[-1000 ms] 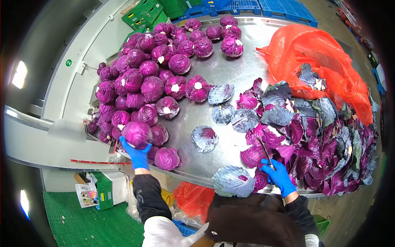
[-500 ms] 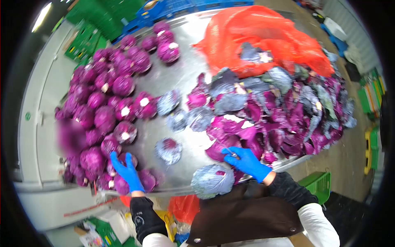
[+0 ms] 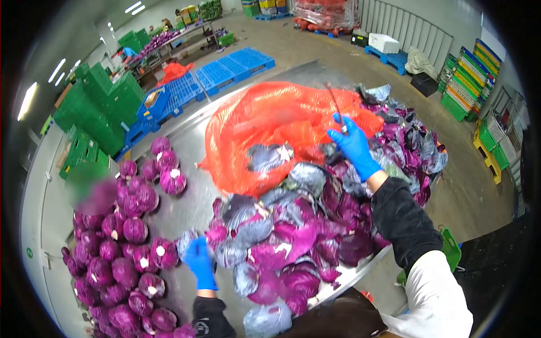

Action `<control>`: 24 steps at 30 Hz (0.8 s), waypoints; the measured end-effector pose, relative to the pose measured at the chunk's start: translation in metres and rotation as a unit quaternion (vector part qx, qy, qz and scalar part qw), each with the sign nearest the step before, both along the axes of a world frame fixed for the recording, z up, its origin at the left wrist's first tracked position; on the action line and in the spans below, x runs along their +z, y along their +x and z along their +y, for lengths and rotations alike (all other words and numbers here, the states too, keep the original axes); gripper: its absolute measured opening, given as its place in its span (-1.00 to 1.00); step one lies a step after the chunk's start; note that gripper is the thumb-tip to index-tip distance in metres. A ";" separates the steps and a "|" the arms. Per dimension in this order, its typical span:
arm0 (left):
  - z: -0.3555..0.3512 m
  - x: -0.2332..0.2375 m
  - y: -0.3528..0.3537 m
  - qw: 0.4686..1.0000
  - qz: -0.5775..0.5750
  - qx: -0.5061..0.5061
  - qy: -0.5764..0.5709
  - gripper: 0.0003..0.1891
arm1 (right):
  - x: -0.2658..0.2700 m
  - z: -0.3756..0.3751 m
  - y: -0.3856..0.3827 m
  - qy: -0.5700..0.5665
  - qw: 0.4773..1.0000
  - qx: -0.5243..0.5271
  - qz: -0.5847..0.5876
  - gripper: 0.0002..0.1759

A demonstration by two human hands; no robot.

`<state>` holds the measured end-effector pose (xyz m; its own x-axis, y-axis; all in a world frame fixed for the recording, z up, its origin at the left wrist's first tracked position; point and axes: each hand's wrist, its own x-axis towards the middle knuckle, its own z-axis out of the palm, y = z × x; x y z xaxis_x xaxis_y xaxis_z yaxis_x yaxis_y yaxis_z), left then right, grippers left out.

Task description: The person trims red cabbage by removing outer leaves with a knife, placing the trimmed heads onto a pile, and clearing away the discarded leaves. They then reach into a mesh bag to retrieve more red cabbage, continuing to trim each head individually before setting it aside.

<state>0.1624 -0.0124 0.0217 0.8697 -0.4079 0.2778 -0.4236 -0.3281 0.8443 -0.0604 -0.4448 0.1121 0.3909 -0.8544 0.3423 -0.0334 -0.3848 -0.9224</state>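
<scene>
My right hand (image 3: 354,147), in a blue glove, is closed around a knife (image 3: 335,102) whose blade points up and away over the leaf pile. My left hand (image 3: 199,262), also gloved in blue, is at a grey-purple cabbage (image 3: 185,242) between the two heaps; its fingers are blurred and the grip cannot be made out. Trimmed purple cabbages (image 3: 125,272) fill the left side of the metal table (image 3: 186,209). Loose outer leaves (image 3: 315,225) are heaped on the right. A leafy grey cabbage (image 3: 267,320) sits at the near edge.
A red mesh bag (image 3: 236,132) lies across the far part of the table. Behind it are blue pallets (image 3: 234,69) and stacked green crates (image 3: 93,107). More crates (image 3: 470,79) stand at the right. A person (image 3: 127,53) is far off at the upper left.
The view has swung up towards the room. My right hand has moved up and away with the knife, over the leaves. My left hand has left the trimmed cabbages for the grey-purple one.
</scene>
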 end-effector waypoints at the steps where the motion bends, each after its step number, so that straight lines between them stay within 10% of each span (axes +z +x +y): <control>1: -0.011 -0.009 0.040 0.992 0.044 0.036 -0.110 -0.85 | 0.015 -0.029 0.003 -0.006 1.000 -0.017 0.025 -0.46; 7: -0.134 0.046 0.149 0.956 0.220 0.084 -0.173 -0.65 | 0.062 -0.142 0.063 0.040 0.991 -0.040 0.121 -0.33; 10: -0.187 0.017 0.170 0.952 0.241 0.136 -0.135 -0.64 | -0.010 -0.217 0.106 -0.131 0.979 -0.058 0.146 -0.30; 14: -0.227 -0.090 0.219 0.971 0.136 0.191 0.039 -0.38 | -0.091 -0.228 0.124 -0.051 0.938 0.026 0.341 0.08; 16: -0.232 -0.169 0.244 0.960 0.232 0.152 -0.016 -0.42 | -0.133 -0.219 0.126 0.006 0.885 0.112 0.452 0.38; 17: -0.248 -0.134 0.205 0.943 0.311 0.088 -0.077 -0.56 | -0.154 -0.212 0.125 0.010 0.868 0.164 0.468 0.46; 20: -0.254 -0.144 0.193 0.974 0.224 0.000 0.020 -0.62 | -0.182 -0.192 0.131 -0.090 0.829 0.173 0.524 -0.14; 22: -0.259 -0.099 0.175 0.900 0.428 -0.063 0.047 -0.63 | -0.192 -0.198 0.127 -0.089 0.828 0.194 0.519 -0.27; 24: -0.273 -0.024 0.155 0.865 0.469 -0.088 -0.157 -0.59 | -0.181 -0.206 0.125 -0.101 0.830 0.205 0.509 -0.39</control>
